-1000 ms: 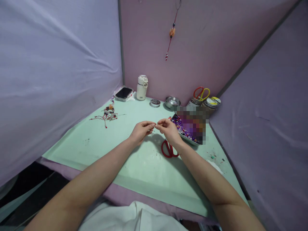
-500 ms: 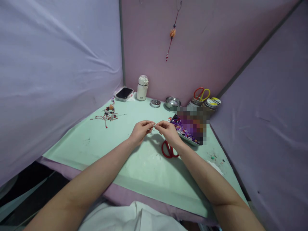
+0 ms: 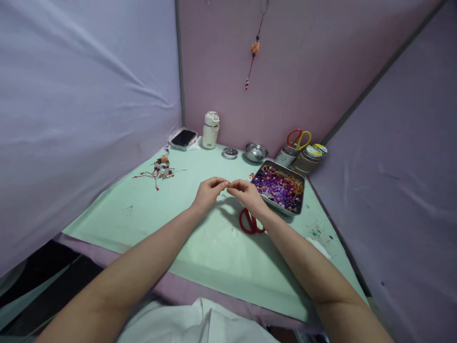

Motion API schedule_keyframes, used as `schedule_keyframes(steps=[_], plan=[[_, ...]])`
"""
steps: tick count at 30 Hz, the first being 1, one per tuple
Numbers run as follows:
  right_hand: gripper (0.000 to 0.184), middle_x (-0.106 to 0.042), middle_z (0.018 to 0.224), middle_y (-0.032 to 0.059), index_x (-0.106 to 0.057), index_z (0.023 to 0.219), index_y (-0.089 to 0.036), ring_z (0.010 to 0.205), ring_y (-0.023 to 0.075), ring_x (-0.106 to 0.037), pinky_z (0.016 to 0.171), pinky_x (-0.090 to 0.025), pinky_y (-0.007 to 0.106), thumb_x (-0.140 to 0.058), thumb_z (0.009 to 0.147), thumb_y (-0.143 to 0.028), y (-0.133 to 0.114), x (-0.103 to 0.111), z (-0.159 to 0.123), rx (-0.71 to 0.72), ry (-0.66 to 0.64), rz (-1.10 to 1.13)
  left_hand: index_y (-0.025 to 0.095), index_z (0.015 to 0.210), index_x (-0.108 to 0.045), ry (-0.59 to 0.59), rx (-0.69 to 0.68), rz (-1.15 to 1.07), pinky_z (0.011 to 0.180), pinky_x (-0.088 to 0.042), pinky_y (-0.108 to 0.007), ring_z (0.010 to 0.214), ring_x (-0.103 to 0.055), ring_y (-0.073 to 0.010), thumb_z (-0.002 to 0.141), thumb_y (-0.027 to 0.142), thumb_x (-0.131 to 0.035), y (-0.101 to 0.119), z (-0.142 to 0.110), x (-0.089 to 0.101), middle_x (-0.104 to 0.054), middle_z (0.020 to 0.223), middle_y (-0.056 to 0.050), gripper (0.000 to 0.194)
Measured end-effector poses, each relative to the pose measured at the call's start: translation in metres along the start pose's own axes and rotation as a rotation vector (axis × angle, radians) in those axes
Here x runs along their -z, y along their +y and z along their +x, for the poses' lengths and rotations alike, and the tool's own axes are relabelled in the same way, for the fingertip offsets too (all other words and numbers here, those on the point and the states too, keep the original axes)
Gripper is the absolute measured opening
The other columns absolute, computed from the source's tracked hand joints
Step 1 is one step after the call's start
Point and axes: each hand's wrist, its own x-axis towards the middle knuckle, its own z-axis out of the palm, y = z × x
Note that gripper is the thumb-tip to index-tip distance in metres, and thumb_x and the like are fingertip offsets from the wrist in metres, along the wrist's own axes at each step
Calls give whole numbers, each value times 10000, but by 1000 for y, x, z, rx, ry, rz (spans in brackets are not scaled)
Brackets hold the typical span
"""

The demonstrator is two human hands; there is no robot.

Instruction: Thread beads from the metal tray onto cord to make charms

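Note:
Above the middle of the green-covered table (image 3: 214,257), my left hand (image 3: 210,194) and my right hand (image 3: 247,194) meet fingertip to fingertip. Both are closed in a pinch; whatever lies between the fingers is too small to make out. Partly under my right wrist lie red-handled scissors (image 3: 250,223) on the cloth. Just beyond my right hand stands a metal tray (image 3: 302,202) filled with purple, red and dark beads (image 3: 276,188) and some tangled thread.
Strung bead cords (image 3: 162,166) lie at the left. Along the back stand a phone (image 3: 184,138), a white bottle (image 3: 210,131), a small round dish (image 3: 230,152), a metal bowl (image 3: 256,153), a can with scissors (image 3: 286,156) and a jar (image 3: 306,162). A beaded cord (image 3: 254,48) hangs on the wall.
My fingertips have come together where a small gap was before. My right hand has shifted slightly left. The bead tray, blurred out earlier, now shows clearly.

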Motion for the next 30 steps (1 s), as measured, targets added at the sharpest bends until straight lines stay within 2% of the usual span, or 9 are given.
schedule_keyframes(steps=[8,16,21,23,26,30], plan=[[164,-640,708,9,-655,703,-181,693,147,-548,698,-434,286,-613,705,-339,5,-4,0,94,9,-130,180,742,-693,-11,-137,91,805,-421,-296,833,-580,-176,732,346,-628,7,-6,-1,-672,809,-41,179],[151,-629,678,2,-628,661,-192,677,147,-545,656,-433,269,-571,723,-317,13,-5,1,147,-24,-204,181,706,-689,-25,-140,106,727,-419,-279,789,-570,-170,722,319,-629,15,-6,-1,-650,776,-36,152],[76,-654,737,8,-641,676,-205,720,156,-557,686,-435,279,-565,681,-212,16,-1,1,206,-68,-421,193,683,-682,72,-280,179,709,-408,-277,734,-533,-146,733,305,-636,14,-8,1,-628,754,-29,132],[85,-668,763,14,-647,704,-206,737,162,-579,707,-445,292,-565,682,-200,15,0,1,194,-103,-432,191,691,-680,102,-290,179,720,-416,-279,746,-538,-147,736,306,-637,13,-7,1,-631,768,-32,131],[78,-695,807,25,-632,735,-197,780,171,-623,738,-465,307,-563,701,-206,14,-1,1,120,-174,-271,181,705,-677,123,-193,96,768,-438,-293,794,-564,-159,710,332,-666,10,-4,2,-646,784,-38,152],[100,-708,761,38,-575,767,-179,752,167,-655,699,-483,298,-589,729,-270,12,-3,-1,-46,-238,43,161,758,-635,103,62,-213,817,-482,-357,794,-598,-151,676,342,-715,8,4,7,-641,783,-35,214]])
